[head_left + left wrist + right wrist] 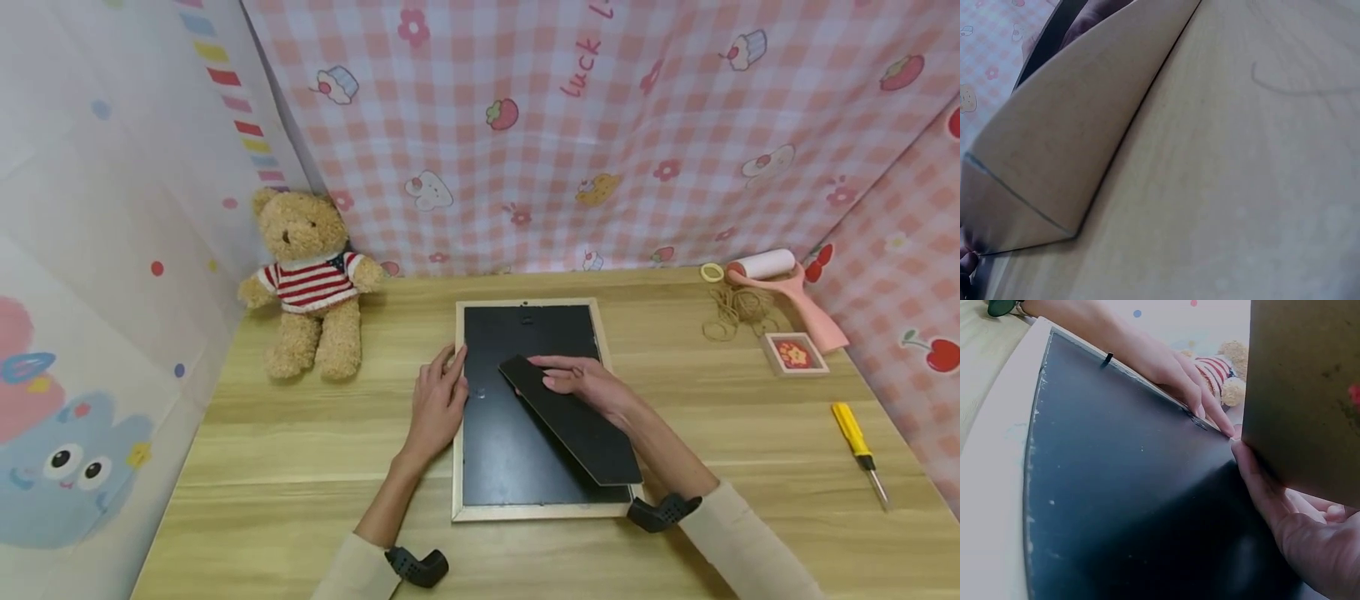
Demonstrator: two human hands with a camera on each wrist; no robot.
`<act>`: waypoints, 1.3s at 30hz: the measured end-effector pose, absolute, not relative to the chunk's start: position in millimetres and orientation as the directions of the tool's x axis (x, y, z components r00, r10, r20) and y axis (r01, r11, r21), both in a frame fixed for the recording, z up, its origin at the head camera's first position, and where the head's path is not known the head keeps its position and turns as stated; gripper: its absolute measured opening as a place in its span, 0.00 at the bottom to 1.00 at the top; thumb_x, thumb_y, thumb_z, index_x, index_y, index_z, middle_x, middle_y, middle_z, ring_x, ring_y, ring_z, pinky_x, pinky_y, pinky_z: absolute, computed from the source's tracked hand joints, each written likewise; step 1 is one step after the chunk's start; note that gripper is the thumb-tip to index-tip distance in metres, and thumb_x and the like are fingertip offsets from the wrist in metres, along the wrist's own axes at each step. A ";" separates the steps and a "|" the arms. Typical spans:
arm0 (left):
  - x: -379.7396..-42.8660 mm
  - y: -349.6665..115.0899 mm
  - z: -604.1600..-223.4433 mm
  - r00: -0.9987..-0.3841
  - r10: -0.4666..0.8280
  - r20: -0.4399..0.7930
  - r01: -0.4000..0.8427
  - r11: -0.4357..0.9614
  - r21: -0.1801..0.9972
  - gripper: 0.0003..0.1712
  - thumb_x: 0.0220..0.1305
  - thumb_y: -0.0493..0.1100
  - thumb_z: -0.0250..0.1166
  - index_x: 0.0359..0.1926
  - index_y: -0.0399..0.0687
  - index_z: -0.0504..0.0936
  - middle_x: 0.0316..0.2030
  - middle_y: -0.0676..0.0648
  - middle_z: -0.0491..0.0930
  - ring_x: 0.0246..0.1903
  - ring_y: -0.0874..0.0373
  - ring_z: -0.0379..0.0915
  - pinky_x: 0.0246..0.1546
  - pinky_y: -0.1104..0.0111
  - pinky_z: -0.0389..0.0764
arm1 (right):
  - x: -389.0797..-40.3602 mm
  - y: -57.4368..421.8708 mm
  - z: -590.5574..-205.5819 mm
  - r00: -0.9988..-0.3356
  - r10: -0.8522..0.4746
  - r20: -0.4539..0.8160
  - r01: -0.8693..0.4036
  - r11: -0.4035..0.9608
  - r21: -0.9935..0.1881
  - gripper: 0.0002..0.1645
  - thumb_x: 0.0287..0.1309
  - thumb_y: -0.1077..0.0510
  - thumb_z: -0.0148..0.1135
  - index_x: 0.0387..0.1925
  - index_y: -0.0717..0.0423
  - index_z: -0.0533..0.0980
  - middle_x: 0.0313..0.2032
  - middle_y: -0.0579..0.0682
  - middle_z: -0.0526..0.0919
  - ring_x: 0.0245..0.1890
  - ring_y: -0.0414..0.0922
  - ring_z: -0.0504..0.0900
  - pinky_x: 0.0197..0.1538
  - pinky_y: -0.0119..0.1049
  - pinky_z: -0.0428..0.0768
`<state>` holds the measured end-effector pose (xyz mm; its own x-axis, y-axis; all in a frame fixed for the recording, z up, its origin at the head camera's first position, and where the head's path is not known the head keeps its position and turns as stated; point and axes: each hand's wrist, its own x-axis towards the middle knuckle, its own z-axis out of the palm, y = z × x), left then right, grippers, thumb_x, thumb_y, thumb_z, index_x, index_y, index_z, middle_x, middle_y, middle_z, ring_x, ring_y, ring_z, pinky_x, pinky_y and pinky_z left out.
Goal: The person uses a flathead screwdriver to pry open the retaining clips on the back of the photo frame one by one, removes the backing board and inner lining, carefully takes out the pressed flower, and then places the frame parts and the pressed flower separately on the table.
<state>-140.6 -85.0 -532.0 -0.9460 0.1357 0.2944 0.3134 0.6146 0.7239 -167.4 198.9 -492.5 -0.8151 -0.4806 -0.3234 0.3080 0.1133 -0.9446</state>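
A light wooden picture frame (459, 450) lies on the table with its black backing board (498, 462) facing up. My left hand (438, 396) rests against the frame's left side, its fingers reaching onto the edge. Over the board, my right hand (588, 387) holds the black easel stand (577, 425), which tilts up from the backing. The right wrist view shows the stand's brown underside (1304, 394) beside that hand, and a small black tab (1107, 360) on the frame's edge. Where the stand joins the board cannot be made out.
A teddy bear (309, 250) sits at the back left. Toward the back right lie a lint roller (795, 292), twine (742, 304), a yellow ring (712, 272) and a small framed piece (795, 353). A yellow-handled screwdriver (855, 442) lies near the right edge.
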 end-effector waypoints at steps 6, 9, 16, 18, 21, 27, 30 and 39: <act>-137.9 -83.7 -529.8 -0.964 0.147 0.221 0.265 0.549 0.793 0.31 0.82 0.37 0.55 0.81 0.37 0.70 0.80 0.32 0.66 0.58 0.37 0.66 0.60 0.42 0.68 | -165.2 201.5 -494.3 -0.827 -0.462 -0.320 0.280 0.155 -0.947 0.35 0.80 0.60 0.61 0.81 0.64 0.67 0.83 0.61 0.65 0.80 0.45 0.66 0.75 0.30 0.70; -137.4 -83.9 -529.5 -0.970 0.141 0.197 0.242 0.519 0.820 0.31 0.82 0.37 0.55 0.81 0.37 0.70 0.80 0.32 0.65 0.61 0.36 0.66 0.62 0.40 0.67 | -164.9 201.6 -494.2 -0.830 -0.463 -0.310 0.266 0.160 -0.951 0.35 0.80 0.60 0.60 0.81 0.65 0.67 0.83 0.61 0.64 0.84 0.54 0.59 0.85 0.47 0.60; -138.4 -86.2 -530.6 -0.984 0.103 0.148 0.179 0.431 0.884 0.23 0.80 0.35 0.58 0.72 0.35 0.74 0.79 0.32 0.67 0.61 0.37 0.67 0.62 0.48 0.65 | -163.3 202.6 -492.0 -0.830 -0.464 -0.310 0.260 0.171 -0.950 0.35 0.80 0.58 0.61 0.81 0.63 0.68 0.83 0.60 0.65 0.84 0.55 0.60 0.84 0.45 0.62; -138.4 -87.7 -530.1 -0.987 0.107 0.121 0.155 0.413 0.898 0.21 0.81 0.36 0.58 0.69 0.33 0.77 0.80 0.32 0.66 0.63 0.36 0.65 0.65 0.47 0.65 | -162.8 203.2 -491.9 -0.829 -0.466 -0.309 0.259 0.171 -0.951 0.35 0.80 0.57 0.61 0.81 0.62 0.68 0.84 0.60 0.64 0.84 0.54 0.60 0.83 0.43 0.63; -138.6 -91.2 -528.2 -0.987 0.136 0.085 0.133 0.398 0.908 0.21 0.81 0.41 0.59 0.65 0.31 0.80 0.82 0.32 0.63 0.67 0.34 0.62 0.69 0.42 0.62 | -162.7 203.6 -492.3 -0.823 -0.486 -0.294 0.241 0.169 -0.956 0.35 0.80 0.57 0.61 0.81 0.63 0.67 0.84 0.60 0.64 0.84 0.56 0.59 0.85 0.50 0.59; -140.6 -98.0 -530.9 -0.979 0.200 0.031 0.090 0.294 0.951 0.23 0.79 0.44 0.62 0.65 0.33 0.81 0.85 0.36 0.57 0.80 0.36 0.50 0.80 0.38 0.53 | -158.4 205.4 -484.4 -0.827 -0.505 -0.246 0.182 0.175 -0.968 0.33 0.82 0.57 0.60 0.80 0.64 0.69 0.82 0.62 0.66 0.80 0.53 0.69 0.81 0.43 0.69; -141.9 -98.5 -532.7 -0.977 0.214 0.003 0.058 0.249 0.967 0.23 0.80 0.45 0.62 0.66 0.36 0.81 0.86 0.40 0.55 0.84 0.40 0.45 0.84 0.39 0.51 | -150.7 212.3 -473.6 -0.868 -0.458 -0.189 0.125 0.167 -0.978 0.30 0.83 0.57 0.58 0.78 0.67 0.70 0.76 0.67 0.74 0.70 0.41 0.80 0.69 0.27 0.79; -144.0 -106.5 -519.5 -0.972 0.233 0.019 0.063 0.182 0.981 0.23 0.79 0.40 0.64 0.67 0.28 0.78 0.87 0.37 0.49 0.85 0.35 0.45 0.84 0.35 0.53 | -118.7 235.9 -449.9 -0.987 -0.149 0.067 -0.147 0.628 -0.764 0.22 0.79 0.67 0.60 0.68 0.75 0.77 0.55 0.70 0.84 0.54 0.64 0.88 0.56 0.46 0.90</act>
